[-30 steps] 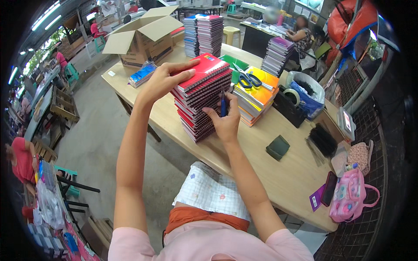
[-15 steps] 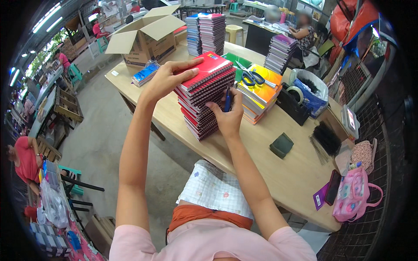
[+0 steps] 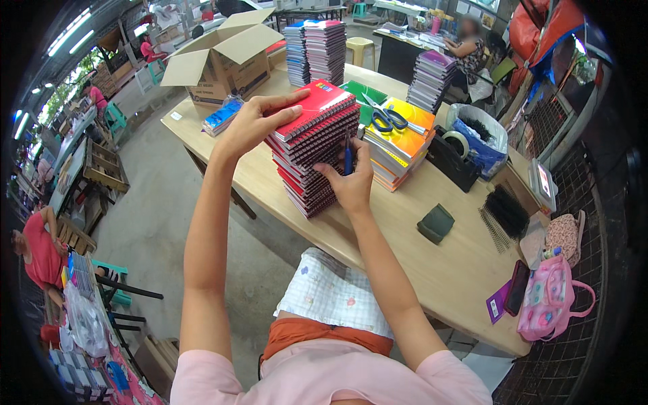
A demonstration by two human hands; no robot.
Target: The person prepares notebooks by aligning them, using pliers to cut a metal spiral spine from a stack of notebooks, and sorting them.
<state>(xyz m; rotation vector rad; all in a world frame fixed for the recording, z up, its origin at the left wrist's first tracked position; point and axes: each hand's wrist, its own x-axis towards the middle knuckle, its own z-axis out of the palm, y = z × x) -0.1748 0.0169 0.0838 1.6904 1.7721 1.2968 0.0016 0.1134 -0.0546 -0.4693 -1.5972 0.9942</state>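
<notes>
Two hands work a stack of spiral notebooks on a long desk.

The long pale wooden desk (image 3: 432,270) carries everything; an open brown cardboard box (image 3: 219,57) sits at its far left end. Near the middle stands the tall stack of red-covered spiral-bound notebooks (image 3: 317,152), tilted, its wire spines facing the person. Just to its right lies a lower pile of bright yellow and orange notebooks (image 3: 405,145) with blue-handled scissors (image 3: 385,118) on top. The left hand (image 3: 253,121) lies on the top red cover, fingers spread flat along its left edge. The right hand (image 3: 351,182) presses against the spines on the stack's near right side, fingers curled around a slim blue pen (image 3: 348,155) held upright.
</notes>
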